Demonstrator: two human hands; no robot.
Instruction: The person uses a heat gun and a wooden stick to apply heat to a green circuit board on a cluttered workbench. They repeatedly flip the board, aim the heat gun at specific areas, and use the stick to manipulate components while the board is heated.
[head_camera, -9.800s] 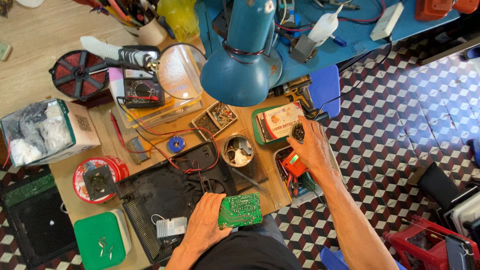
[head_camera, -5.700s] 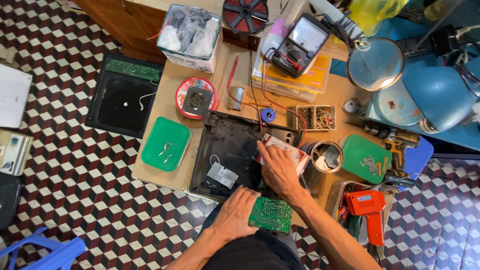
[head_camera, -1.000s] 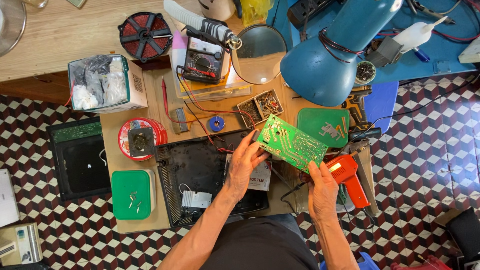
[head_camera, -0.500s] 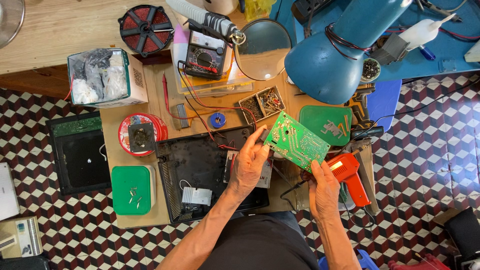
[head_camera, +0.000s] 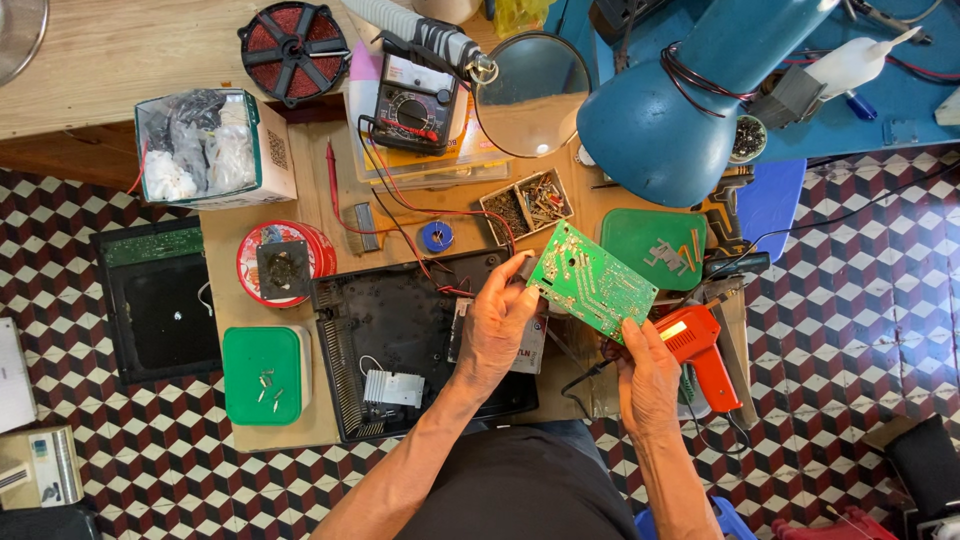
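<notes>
Circuit board (head_camera: 592, 279): green, tilted, held up over the right part of the table between both hands, just near of the green tray with screws.
Table (head_camera: 300, 445): small wooden top crowded with parts, standing on a checkered red, white and black floor (head_camera: 850, 330).
Desk lamp (head_camera: 690, 100): big blue shade, far right, hanging over the far edge of the table.
Black casing (head_camera: 400, 320): open plastic shell in the middle of the table, a small metal heat sink (head_camera: 394, 388) lying at its near side.
Black panel (head_camera: 160, 300): on the floor, left of the table, with a green strip along its far edge.
Cardboard box (head_camera: 212, 148): far left corner, stuffed with clear bags.
Left hand (head_camera: 497, 325): over the casing, fingers clamped on the left edge of the circuit board.
Right hand (head_camera: 648, 380): near right, fingers pinching the board's near right corner, just beside the soldering gun.
Magnifier (head_camera: 532, 95): round lens, far centre, next to the lamp.
Green tray (head_camera: 652, 250): right, holding a few screws.
Green lid (head_camera: 262, 375): near left, a few small metal bits on it.
Multimeter (head_camera: 415, 103): far centre, its red and black leads trailing toward the casing.
Red tin (head_camera: 285, 262): round, left of the casing.
Soldering gun (head_camera: 700, 355): orange-red, lying on the table's right edge.
Parts box (head_camera: 527, 205): small, divided, full of screws, just far of the board.
</notes>
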